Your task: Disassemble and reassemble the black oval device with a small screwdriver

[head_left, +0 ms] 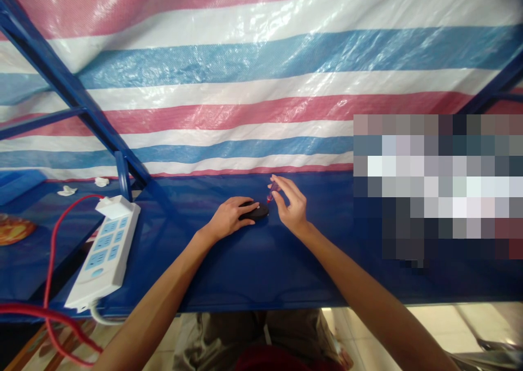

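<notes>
On the blue tabletop [229, 267] lies a black computer mouse [260, 212]. My left hand [229, 216] grips it from the left, fingers over its top and thumb along the near side. My right hand [291, 203] pinches a small screwdriver [273, 190] with a translucent purple-red handle between thumb and fingers. The screwdriver slants down toward the right end of the mouse. Its tip is too small to make out, so I cannot tell whether it touches the mouse.
A white power strip [107, 251] with a plugged-in white adapter [116, 207] and red cable [52, 251] stands at left. Crumpled white scraps [67, 190] lie beyond it. Blue metal posts [102, 134] rise before a striped tarp [245, 82]. The right side is pixelated.
</notes>
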The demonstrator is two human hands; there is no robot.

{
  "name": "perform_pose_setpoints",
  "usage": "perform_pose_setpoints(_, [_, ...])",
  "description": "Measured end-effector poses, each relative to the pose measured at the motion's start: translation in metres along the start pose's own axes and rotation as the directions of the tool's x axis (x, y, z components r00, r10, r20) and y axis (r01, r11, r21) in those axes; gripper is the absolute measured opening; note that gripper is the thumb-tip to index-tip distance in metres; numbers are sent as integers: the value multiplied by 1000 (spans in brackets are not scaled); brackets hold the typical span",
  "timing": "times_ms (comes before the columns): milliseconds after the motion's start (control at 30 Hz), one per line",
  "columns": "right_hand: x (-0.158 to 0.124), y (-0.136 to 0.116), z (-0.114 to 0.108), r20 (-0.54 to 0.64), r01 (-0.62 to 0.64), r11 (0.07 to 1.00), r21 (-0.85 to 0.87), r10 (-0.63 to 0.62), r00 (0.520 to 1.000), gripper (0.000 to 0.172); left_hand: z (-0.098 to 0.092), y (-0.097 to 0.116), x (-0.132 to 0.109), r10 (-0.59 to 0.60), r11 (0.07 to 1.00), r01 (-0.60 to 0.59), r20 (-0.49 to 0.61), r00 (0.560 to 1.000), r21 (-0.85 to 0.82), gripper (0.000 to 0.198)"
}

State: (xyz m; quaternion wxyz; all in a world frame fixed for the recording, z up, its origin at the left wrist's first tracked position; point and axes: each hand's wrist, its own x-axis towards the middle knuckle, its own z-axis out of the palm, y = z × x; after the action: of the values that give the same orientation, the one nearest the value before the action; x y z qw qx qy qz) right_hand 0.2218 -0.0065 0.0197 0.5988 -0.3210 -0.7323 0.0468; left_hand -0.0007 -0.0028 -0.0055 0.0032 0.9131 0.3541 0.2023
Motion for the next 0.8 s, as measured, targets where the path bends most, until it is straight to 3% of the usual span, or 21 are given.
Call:
perform_pose_setpoints(167, [2, -2, -1, -40, -8, 1000, -18, 7, 999, 31, 1, -1, 0, -3, 1000, 3, 0, 1000, 6, 49])
perform_pose_setpoints(300, [1, 0, -1, 27, -22, 1000, -4, 22, 999, 34, 1, 0, 0, 2, 1000, -2, -2, 1000, 10, 49])
perform_pose_setpoints(433, [0, 0, -1, -31, -35, 999, -4, 35, 999, 34, 0, 1, 1, -7, 1000, 7, -1, 1000, 21, 49])
perform_pose_setpoints(533, [0, -1, -1, 28, -22, 999, 30, 21, 999, 39, 0, 1, 1, -8, 1000, 7, 3, 1000, 14, 50])
perform_pose_setpoints(700, [1, -1, -2, -50, -16, 1000, 6, 17, 999, 36, 0, 0, 1, -7, 1000, 7, 4, 1000, 6, 49])
perform_pose_setpoints(800, [2, -1, -3, 15, -16, 1000, 17, 16, 1000, 37, 0, 0, 0, 5, 1000, -5, -1, 1000, 3, 49])
